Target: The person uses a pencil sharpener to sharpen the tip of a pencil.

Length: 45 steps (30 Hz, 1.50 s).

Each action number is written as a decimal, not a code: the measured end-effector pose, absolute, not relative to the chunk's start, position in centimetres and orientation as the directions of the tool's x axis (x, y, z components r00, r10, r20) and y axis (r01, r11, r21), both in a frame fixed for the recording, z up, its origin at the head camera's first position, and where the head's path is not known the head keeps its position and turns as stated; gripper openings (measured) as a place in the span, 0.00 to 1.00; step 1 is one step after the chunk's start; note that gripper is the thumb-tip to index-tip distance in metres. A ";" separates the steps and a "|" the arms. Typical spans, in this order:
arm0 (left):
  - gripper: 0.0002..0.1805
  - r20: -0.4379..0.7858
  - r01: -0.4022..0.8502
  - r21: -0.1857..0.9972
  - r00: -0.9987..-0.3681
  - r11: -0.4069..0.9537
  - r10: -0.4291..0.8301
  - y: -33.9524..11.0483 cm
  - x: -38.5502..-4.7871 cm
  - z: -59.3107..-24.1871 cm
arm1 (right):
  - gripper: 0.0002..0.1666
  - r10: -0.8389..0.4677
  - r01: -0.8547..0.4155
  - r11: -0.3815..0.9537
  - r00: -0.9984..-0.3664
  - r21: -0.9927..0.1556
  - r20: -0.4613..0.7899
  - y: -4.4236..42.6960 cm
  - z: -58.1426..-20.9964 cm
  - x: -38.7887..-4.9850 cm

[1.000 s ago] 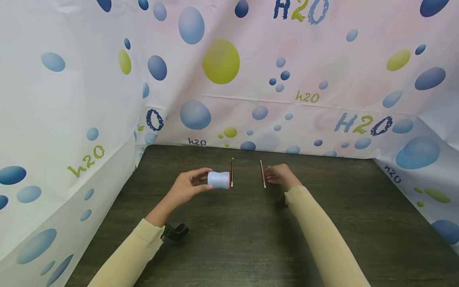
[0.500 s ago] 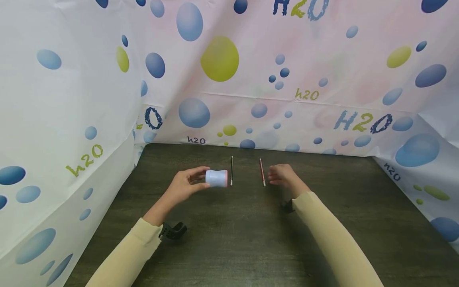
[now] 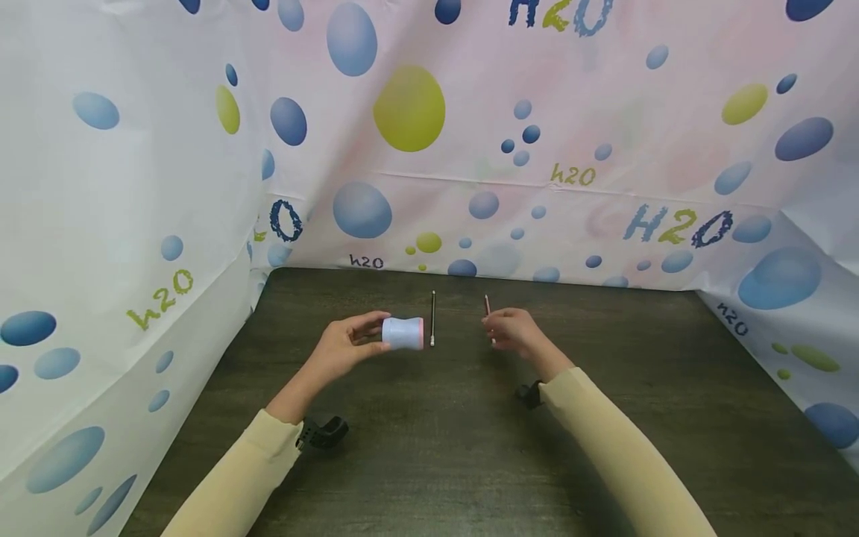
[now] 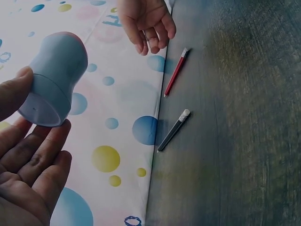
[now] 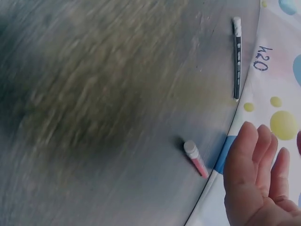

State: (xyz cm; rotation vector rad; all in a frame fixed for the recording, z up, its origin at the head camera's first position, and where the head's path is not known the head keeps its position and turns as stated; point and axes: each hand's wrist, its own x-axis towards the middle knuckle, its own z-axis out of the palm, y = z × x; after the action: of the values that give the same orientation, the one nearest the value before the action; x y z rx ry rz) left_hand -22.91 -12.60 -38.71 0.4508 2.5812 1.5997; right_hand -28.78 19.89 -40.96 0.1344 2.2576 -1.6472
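Observation:
My left hand (image 3: 342,350) holds a light-blue, waisted container (image 3: 403,333) with a pink end, raised over the table and lying sideways. In the left wrist view the container (image 4: 59,70) sits between thumb and fingers, its near end pale and rounded. My right hand (image 3: 517,330) hovers by the red pencil (image 3: 486,302), hiding its middle in the head view. The right wrist view shows relaxed, bent fingers (image 5: 242,160) apart from the red pencil (image 5: 198,162). A black pencil (image 3: 432,321) with a white end lies between the hands.
A dark wood-grain table (image 3: 443,447) spreads under both arms. White sheeting with blue and green spots (image 3: 570,134) stands along its back and sides. Dark straps with a small device (image 3: 325,432) hang at the wrists.
My right hand has drawn back a little from the red pencil, then come left over it. The left hand, still holding the container, has barely shifted. The pencils lie where they were.

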 end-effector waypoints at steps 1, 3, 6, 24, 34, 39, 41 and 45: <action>0.28 0.092 0.208 0.886 -0.955 0.414 0.282 -12.6 -22.9 -38.7 | 0.28 -0.126 0.275 0.321 -0.936 -0.906 -0.329 19.7 -40.9 -28.8; 0.28 0.092 0.207 0.886 -0.955 0.415 0.280 -12.6 -22.8 -38.7 | 0.29 -0.142 0.273 0.318 -0.933 -0.908 -0.330 19.3 -40.9 -28.8; 0.27 0.093 0.207 0.886 -0.956 0.415 0.279 -12.6 -22.7 -38.6 | 0.30 -0.169 0.271 0.307 -0.928 -0.912 -0.332 18.8 -40.9 -29.0; 0.28 0.100 0.210 0.893 -0.954 0.397 0.281 -13.1 -22.6 -38.6 | 0.30 -0.189 0.341 0.277 -0.897 -0.898 -0.399 15.4 -40.8 -30.8; 0.28 0.114 0.222 0.887 -0.955 0.404 0.273 -13.2 -22.8 -38.8 | 0.32 -0.193 0.368 0.255 -0.887 -0.894 -0.420 14.4 -41.6 -31.6; 0.28 0.112 0.218 0.887 -0.957 0.408 0.268 -13.2 -22.8 -38.8 | 0.31 -0.186 0.384 0.242 -0.883 -0.891 -0.431 14.1 -41.8 -32.2; 0.28 0.112 0.218 0.887 -0.956 0.407 0.270 -13.2 -22.8 -38.9 | 0.30 -0.181 0.385 0.250 -0.883 -0.888 -0.434 13.9 -41.8 -32.5; 0.28 0.110 0.218 0.888 -0.956 0.406 0.272 -13.2 -22.8 -38.9 | 0.32 -0.179 0.385 0.269 -0.881 -0.883 -0.438 13.8 -41.9 -33.1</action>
State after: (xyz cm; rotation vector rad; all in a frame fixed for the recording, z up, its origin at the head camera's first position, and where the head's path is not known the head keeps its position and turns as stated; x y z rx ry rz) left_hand -22.76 -13.20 -38.90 0.4521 2.5899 1.6230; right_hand -33.07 13.80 -41.92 0.1858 2.0897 -1.6488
